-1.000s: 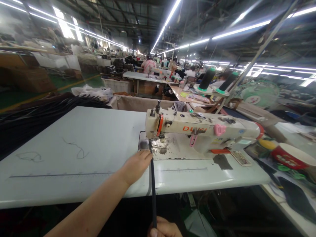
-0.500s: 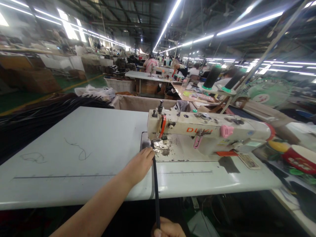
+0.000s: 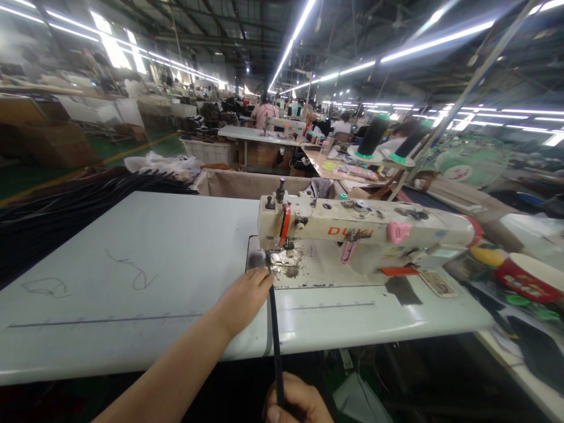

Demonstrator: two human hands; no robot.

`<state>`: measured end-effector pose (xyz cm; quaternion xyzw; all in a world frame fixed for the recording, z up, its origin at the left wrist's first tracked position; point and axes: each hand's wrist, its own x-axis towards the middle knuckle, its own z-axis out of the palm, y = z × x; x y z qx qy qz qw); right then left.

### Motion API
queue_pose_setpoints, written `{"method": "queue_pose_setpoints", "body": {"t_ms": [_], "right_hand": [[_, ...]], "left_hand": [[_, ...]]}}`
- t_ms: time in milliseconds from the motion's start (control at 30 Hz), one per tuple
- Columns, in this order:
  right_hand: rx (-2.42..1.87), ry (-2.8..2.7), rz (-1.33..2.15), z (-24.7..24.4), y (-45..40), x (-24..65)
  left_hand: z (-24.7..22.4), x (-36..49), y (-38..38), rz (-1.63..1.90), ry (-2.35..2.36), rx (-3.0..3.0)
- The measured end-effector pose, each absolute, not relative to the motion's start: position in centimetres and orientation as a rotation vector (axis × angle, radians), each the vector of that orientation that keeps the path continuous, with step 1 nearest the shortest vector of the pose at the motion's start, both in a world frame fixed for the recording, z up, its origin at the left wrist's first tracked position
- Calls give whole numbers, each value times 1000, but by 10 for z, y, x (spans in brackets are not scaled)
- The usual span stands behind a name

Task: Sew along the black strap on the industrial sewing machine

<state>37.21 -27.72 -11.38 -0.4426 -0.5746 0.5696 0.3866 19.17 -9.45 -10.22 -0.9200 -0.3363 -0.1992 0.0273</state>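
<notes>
A narrow black strap [image 3: 275,329] runs from the needle area of a white sewing machine [image 3: 317,229] down over the table's front edge. My left hand [image 3: 247,296] lies at the machine's needle plate [image 3: 279,260], fingers together, pressing the strap's upper part down just in front of the presser foot. Below the table edge, my right hand [image 3: 297,399] is closed round the strap, thumb on top, holding it taut. The strap's far end is hidden beneath the machine head.
Loose threads [image 3: 136,273] lie on the white sewing table [image 3: 176,235]. A pile of black straps [image 3: 88,205] lies along its left side. Thread cones [image 3: 372,138] stand behind the machine, and a red bowl [image 3: 529,279] sits at the right. People work at machines farther back.
My right hand has come up slightly along with the strap. My left hand sits a little lower at the needle plate. The whole view has shifted slightly.
</notes>
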Motion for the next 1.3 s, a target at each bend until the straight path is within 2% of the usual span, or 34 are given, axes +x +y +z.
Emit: {"method": "queue_pose_setpoints", "body": {"t_ms": [100,333,1300], "right_hand": [[-1205,-1474,1371,-105,-270,368],[-1185,-1059,1618,-102,-264,357],[-1170,-1208,1611,-90,-280,364]], "left_hand": [[-105,191,-94,-696,-1052,-2834],[-106,191,-93,-745,-1002,-2800],[-107,189,-93,-565,-1103,-2871]]}}
